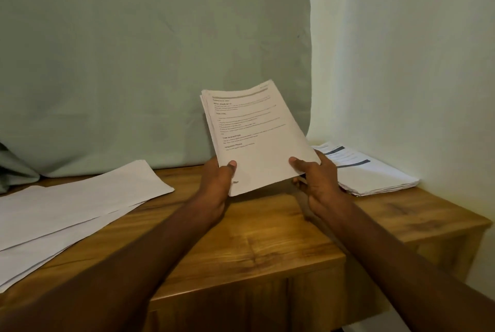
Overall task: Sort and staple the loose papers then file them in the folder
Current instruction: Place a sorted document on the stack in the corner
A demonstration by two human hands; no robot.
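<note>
Head view: left hand (217,184) and right hand (318,179) pinch stack (257,138) at its lower corners, thumbs on top, above desk (241,238) — I read sorting. Next: square edges, staple — no stapler or folder visible.

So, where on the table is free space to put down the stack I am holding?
Bare wood lies in the table middle, under the held stack, between the blank sheets at left and the printed pile at right. Both table ends are occupied by paper.

Matt paper sheets (257,138), glossy wooden table (254,238)
</note>
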